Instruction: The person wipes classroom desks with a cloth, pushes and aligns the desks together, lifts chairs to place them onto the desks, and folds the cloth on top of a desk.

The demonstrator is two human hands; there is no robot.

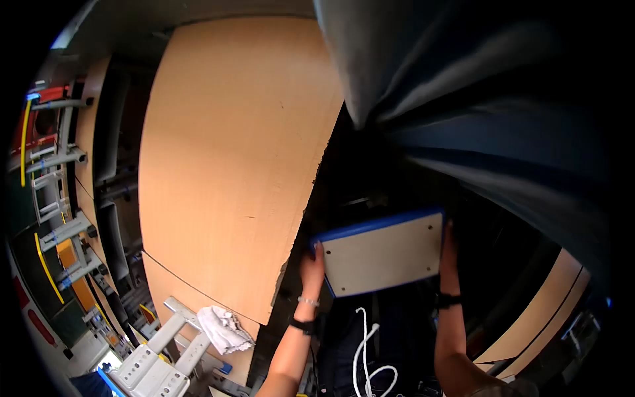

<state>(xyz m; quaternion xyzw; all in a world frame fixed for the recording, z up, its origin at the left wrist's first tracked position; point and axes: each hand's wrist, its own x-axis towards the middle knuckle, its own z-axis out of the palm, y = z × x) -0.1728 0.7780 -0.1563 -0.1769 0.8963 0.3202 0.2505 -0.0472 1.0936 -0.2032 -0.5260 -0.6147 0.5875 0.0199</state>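
A rectangular board (387, 257) with a pale face, a blue edge and a dark dot near each corner is held at lower centre, in front of the body. My left hand (313, 270) grips its left edge, with the thumb at the upper left corner. At the right edge, my right hand (450, 245) is closed on the board, its fingers partly hidden in shadow. White cords (364, 360) hang below the board against dark clothing. Both wrists wear dark bands.
A large wooden tabletop (231, 145) with a chipped right edge fills the left centre. A white cloth (225, 329) lies by a grey metal frame (159, 360) at lower left. Grey fabric (476, 99) hangs across the upper right. Wooden panels (542, 311) stand at lower right.
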